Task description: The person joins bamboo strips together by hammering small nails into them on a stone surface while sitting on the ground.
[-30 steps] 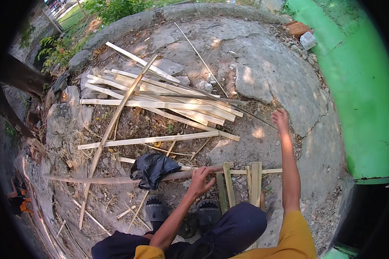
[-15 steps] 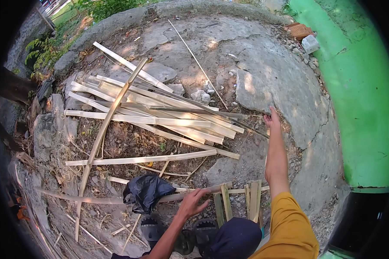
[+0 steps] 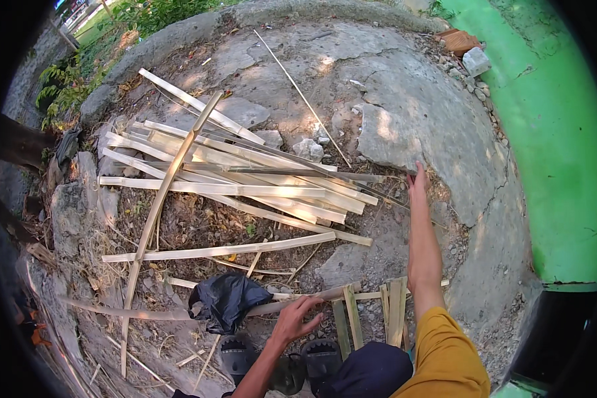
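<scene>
My right hand [image 3: 418, 178] reaches far forward, low over the broken ground, fingers stretched out and slightly apart. It is beside the right end of a dark bamboo strip [image 3: 298, 172]; no grip on that strip can be made out. A thin dark stick [image 3: 395, 201] passes beneath my right forearm. Fingers loosely spread, my left hand [image 3: 297, 321] is empty and nearest to a long bamboo pole [image 3: 268, 308] lying across in front of my feet. Many pale split bamboo strips [image 3: 278, 190] lie in a loose pile ahead, with one longer brown strip [image 3: 169, 176] crossing on top.
A black plastic bag [image 3: 229, 302] rests on the pole by my sandals [image 3: 237, 355]. Short bamboo pieces [image 3: 396, 308] stand near my knee. Cracked concrete [image 3: 438, 119] lies ahead, with a brick [image 3: 459, 42] and white block [image 3: 475, 62] by the green surface [image 3: 560, 166].
The view has shifted slightly. My right forearm looks straighter, its hand staying near the same spot with the fingers stretched. The left hand and the strips keep their arrangement.
</scene>
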Motion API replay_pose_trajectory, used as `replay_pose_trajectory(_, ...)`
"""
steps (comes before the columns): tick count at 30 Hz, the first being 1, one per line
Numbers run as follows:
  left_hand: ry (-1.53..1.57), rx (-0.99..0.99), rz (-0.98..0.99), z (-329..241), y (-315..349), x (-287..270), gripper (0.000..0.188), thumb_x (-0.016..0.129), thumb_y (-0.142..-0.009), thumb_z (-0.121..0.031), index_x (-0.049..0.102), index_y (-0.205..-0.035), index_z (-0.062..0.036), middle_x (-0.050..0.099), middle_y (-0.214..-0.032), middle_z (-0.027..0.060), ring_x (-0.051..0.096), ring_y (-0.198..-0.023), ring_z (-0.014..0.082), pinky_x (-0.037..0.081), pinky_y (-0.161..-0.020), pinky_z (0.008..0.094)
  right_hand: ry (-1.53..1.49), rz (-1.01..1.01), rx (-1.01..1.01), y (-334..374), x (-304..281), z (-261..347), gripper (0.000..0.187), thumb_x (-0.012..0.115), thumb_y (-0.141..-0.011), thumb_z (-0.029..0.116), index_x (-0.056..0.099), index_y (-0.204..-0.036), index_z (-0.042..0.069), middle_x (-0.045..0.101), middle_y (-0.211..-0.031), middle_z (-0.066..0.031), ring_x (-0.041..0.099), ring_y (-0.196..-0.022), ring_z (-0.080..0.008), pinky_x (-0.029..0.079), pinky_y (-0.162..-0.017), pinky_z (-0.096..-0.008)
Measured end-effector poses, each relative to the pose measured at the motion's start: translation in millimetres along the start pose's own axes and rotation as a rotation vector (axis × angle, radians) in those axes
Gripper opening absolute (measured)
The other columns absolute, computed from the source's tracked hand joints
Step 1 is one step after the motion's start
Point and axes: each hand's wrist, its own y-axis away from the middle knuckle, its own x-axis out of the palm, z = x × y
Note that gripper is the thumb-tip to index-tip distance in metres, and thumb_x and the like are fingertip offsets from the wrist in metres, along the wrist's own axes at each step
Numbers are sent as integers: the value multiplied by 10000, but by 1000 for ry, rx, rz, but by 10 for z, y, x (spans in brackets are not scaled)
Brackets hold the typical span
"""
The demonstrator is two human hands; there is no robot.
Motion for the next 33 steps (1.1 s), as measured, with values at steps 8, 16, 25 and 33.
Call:
replay_pose_trajectory(8,5,67,-55,82,4,-31,373,801,-885,-174,699,-1233,-91,663,-968,78,662,-794,228,554,-709,351,256,249,327,484,163,512,944,940,-694,598,553,-1437,162,597,-1292,-133,602,-1153,-275,594,-957,-421)
replay_pose_trajectory(16,53,53,-65,-35,-28,-159,377,812,-879,-164,696,-1228,-80,657,-950,79,655,-775,206,542,-681,341,37,284,436,700,501,394,666,893,-849,323,591,-1394,88,641,-1305,-148,651,-1168,-288,640,-871,-435)
replay_pose_trajectory(25,135,58,-100,-47,-59,-232,404,815,-876,-154,690,-1256,-101,657,-961,77,637,-755,208,537,-672,342,180,345,141,668,341,697,576,861,-873,231,611,-1354,36,669,-1304,-161,670,-1174,-308,634,-922,-483)
replay_pose_trajectory(33,140,52,-149,-207,-136,-396,380,796,-875,-142,689,-1238,-102,651,-956,82,630,-791,222,540,-694,365,350,351,248,984,-1015,1098,575,798,-930,222,571,-1424,34,643,-1374,-161,662,-1203,-292,612,-982,-487)
